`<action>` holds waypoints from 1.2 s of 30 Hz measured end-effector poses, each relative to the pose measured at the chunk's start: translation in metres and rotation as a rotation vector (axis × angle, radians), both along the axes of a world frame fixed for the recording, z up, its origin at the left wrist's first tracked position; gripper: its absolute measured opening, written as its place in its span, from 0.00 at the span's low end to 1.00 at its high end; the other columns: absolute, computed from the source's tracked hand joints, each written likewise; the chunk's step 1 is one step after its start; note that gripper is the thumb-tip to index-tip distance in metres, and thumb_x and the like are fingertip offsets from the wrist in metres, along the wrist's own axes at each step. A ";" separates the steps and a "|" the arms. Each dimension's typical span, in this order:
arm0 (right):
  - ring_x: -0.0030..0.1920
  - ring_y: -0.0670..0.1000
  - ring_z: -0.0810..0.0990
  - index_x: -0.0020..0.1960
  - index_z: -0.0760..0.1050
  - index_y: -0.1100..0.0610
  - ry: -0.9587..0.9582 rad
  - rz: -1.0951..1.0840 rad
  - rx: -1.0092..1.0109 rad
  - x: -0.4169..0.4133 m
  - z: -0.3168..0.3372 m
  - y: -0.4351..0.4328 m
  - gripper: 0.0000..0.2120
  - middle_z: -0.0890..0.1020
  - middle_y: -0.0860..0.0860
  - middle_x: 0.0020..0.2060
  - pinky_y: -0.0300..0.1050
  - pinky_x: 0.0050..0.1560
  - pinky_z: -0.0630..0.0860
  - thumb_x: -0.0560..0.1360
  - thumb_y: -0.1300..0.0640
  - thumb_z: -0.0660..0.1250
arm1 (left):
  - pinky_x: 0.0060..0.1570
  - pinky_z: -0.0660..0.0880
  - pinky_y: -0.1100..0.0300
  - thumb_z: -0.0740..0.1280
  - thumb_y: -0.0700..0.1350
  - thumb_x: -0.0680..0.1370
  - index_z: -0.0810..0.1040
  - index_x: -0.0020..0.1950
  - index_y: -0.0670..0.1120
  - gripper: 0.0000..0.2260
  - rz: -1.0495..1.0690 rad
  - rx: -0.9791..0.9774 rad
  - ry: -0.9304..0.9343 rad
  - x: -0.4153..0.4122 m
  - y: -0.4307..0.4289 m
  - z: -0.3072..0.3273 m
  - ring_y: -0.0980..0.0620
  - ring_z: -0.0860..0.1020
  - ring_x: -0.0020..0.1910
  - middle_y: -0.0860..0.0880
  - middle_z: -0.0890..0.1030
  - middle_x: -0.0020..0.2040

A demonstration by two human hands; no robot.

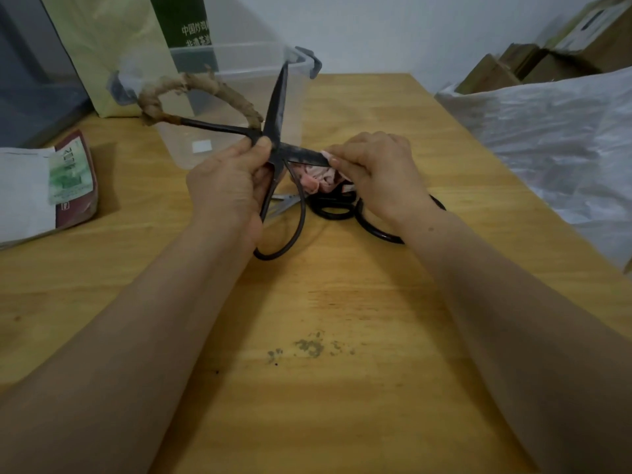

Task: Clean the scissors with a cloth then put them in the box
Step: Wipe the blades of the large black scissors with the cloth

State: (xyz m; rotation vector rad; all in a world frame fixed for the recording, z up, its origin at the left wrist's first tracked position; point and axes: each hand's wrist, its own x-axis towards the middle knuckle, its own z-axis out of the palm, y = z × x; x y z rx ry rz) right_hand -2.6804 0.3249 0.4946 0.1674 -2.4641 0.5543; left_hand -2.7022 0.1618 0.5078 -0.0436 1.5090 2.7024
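Note:
Large dark iron scissors (277, 107) are spread wide open above the wooden table (342, 319). One handle loop is wrapped in brown cloth strips. My left hand (229, 186) grips the scissors at the pivot. My right hand (376, 172) pinches a pink cloth (319, 177) around the blade that points right. The clear plastic box (239, 80) with grey clips stands just behind the scissors, open at the top. More black-handled scissors (337, 208) lie on the table under my right hand, partly hidden.
A red and white packet (68, 179) lies at the left table edge. A pale green bag (113, 53) stands behind the box. White plastic sheeting (564, 138) covers the right side, with cardboard boxes (533, 63) beyond. Grey crumbs (311, 347) dot the near tabletop.

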 end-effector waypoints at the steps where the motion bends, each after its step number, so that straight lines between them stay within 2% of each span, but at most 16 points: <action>1: 0.51 0.56 0.76 0.54 0.82 0.54 0.010 -0.004 -0.007 -0.002 0.000 -0.004 0.13 0.82 0.54 0.45 0.42 0.52 0.58 0.80 0.54 0.59 | 0.39 0.78 0.64 0.68 0.34 0.74 0.75 0.62 0.34 0.17 0.008 -0.002 0.004 0.000 0.001 -0.001 0.54 0.79 0.36 0.45 0.81 0.41; 2: 0.50 0.57 0.77 0.53 0.82 0.56 0.026 0.004 -0.016 -0.003 0.000 -0.009 0.14 0.82 0.54 0.44 0.43 0.54 0.61 0.80 0.54 0.59 | 0.38 0.79 0.64 0.68 0.34 0.74 0.75 0.62 0.34 0.16 0.008 -0.008 0.009 0.001 0.002 -0.002 0.53 0.79 0.36 0.45 0.81 0.41; 4: 0.47 0.58 0.78 0.52 0.83 0.57 0.045 0.034 -0.042 -0.006 0.000 -0.018 0.15 0.82 0.55 0.41 0.52 0.58 0.68 0.78 0.53 0.58 | 0.40 0.80 0.62 0.68 0.34 0.75 0.76 0.61 0.34 0.15 -0.008 -0.032 0.021 0.002 0.005 -0.003 0.53 0.79 0.36 0.45 0.81 0.40; 7: 0.44 0.57 0.79 0.51 0.83 0.57 0.007 0.075 -0.096 -0.003 0.000 -0.016 0.14 0.83 0.54 0.39 0.59 0.54 0.72 0.78 0.53 0.60 | 0.47 0.81 0.57 0.68 0.34 0.74 0.75 0.61 0.33 0.16 -0.011 -0.031 0.009 0.005 0.005 -0.002 0.54 0.82 0.36 0.45 0.82 0.42; 10: 0.45 0.54 0.80 0.52 0.83 0.57 -0.036 0.086 -0.259 0.002 0.000 -0.003 0.10 0.84 0.55 0.40 0.55 0.52 0.75 0.78 0.55 0.64 | 0.42 0.80 0.60 0.69 0.33 0.73 0.75 0.61 0.33 0.17 0.009 0.004 -0.004 0.002 0.001 0.000 0.53 0.82 0.36 0.44 0.83 0.42; 14: 0.50 0.50 0.80 0.54 0.82 0.56 -0.086 -0.023 -0.315 0.004 -0.001 0.013 0.10 0.84 0.52 0.47 0.51 0.56 0.75 0.76 0.56 0.67 | 0.40 0.78 0.64 0.68 0.34 0.74 0.76 0.60 0.34 0.15 0.010 -0.032 0.032 0.000 -0.004 0.002 0.54 0.82 0.38 0.43 0.83 0.45; 16: 0.51 0.51 0.80 0.54 0.83 0.56 -0.024 -0.099 -0.350 0.005 0.002 0.018 0.10 0.83 0.52 0.47 0.50 0.55 0.75 0.76 0.55 0.68 | 0.41 0.78 0.64 0.69 0.34 0.74 0.76 0.60 0.34 0.15 0.008 -0.058 0.047 0.001 -0.003 0.002 0.54 0.82 0.39 0.44 0.83 0.45; 19: 0.51 0.50 0.77 0.53 0.83 0.57 0.077 -0.194 -0.318 0.007 0.006 0.019 0.09 0.78 0.49 0.47 0.48 0.54 0.74 0.74 0.58 0.69 | 0.41 0.78 0.63 0.69 0.34 0.74 0.77 0.60 0.34 0.15 0.007 -0.071 0.044 0.004 -0.001 0.002 0.54 0.82 0.39 0.45 0.83 0.43; 24: 0.53 0.51 0.77 0.51 0.83 0.55 0.009 -0.344 -0.158 0.011 0.009 0.025 0.08 0.78 0.50 0.52 0.47 0.54 0.74 0.75 0.61 0.67 | 0.40 0.79 0.63 0.69 0.34 0.74 0.78 0.58 0.35 0.13 0.025 -0.077 0.031 0.005 0.000 0.002 0.53 0.83 0.39 0.44 0.84 0.44; 26: 0.52 0.47 0.78 0.52 0.83 0.55 0.011 -0.287 -0.183 0.013 0.011 0.018 0.08 0.78 0.49 0.51 0.41 0.53 0.74 0.75 0.61 0.67 | 0.42 0.80 0.62 0.69 0.34 0.74 0.77 0.59 0.35 0.13 0.034 -0.074 0.020 0.005 0.000 0.002 0.52 0.83 0.40 0.44 0.84 0.44; 28: 0.48 0.41 0.79 0.53 0.82 0.55 -0.010 -0.120 -0.292 0.015 0.014 -0.002 0.09 0.79 0.49 0.49 0.36 0.51 0.76 0.75 0.60 0.67 | 0.45 0.80 0.61 0.69 0.34 0.74 0.76 0.61 0.35 0.15 0.029 -0.071 0.013 0.006 0.001 0.001 0.51 0.83 0.42 0.44 0.84 0.45; 31: 0.53 0.49 0.80 0.57 0.81 0.56 -0.047 -0.041 -0.247 0.013 0.010 -0.016 0.12 0.82 0.51 0.53 0.47 0.56 0.76 0.74 0.58 0.68 | 0.43 0.80 0.61 0.69 0.34 0.74 0.75 0.61 0.35 0.16 0.026 -0.034 -0.016 0.007 0.003 0.001 0.51 0.84 0.41 0.45 0.84 0.41; 36: 0.50 0.50 0.77 0.50 0.82 0.56 -0.068 -0.098 -0.156 0.006 0.006 -0.012 0.07 0.79 0.51 0.50 0.41 0.51 0.72 0.74 0.56 0.68 | 0.42 0.81 0.60 0.68 0.34 0.74 0.74 0.63 0.33 0.17 -0.002 -0.024 -0.046 0.008 0.006 -0.002 0.51 0.84 0.39 0.43 0.83 0.42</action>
